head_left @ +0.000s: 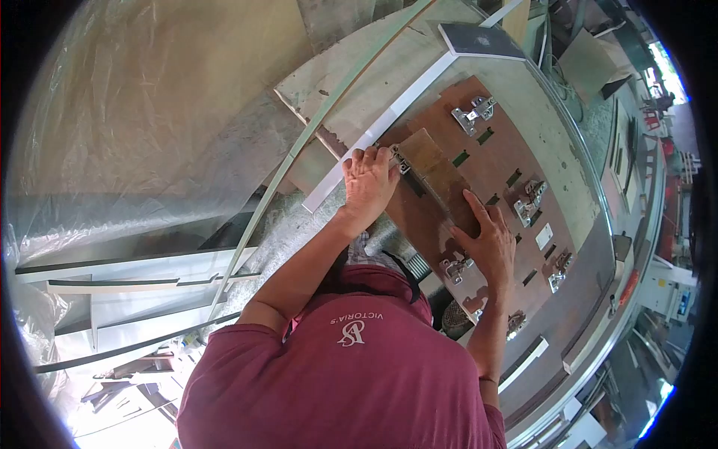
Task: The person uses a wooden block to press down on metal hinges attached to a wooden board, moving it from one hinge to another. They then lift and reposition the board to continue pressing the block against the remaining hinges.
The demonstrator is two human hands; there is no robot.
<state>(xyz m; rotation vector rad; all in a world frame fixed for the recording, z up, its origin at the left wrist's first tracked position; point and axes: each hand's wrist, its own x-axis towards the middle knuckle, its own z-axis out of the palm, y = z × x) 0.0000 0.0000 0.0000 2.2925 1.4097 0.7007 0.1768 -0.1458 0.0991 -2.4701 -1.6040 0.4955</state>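
A reddish-brown board (479, 168) with dark slots and several metal hinges, one of them a hinge (473, 114) near its top end, lies in front of me. On it rests a smaller brown block (436, 166). At the block's upper left end my left hand (368, 182) has its fingers curled round a metal hinge (402, 160). My right hand (486, 238) lies at the block's lower right end, thumb and fingers spread around its edge. More hinges (529, 203) sit farther right on the board, and one hinge (457, 268) is near my right wrist.
The board lies on a worn bench (561, 135). A white strip (389, 120) and a long green strip (329, 105) cross at the upper left. Plastic sheeting (149, 112) covers something on the left. A dark rectangular piece (482, 41) is at the top.
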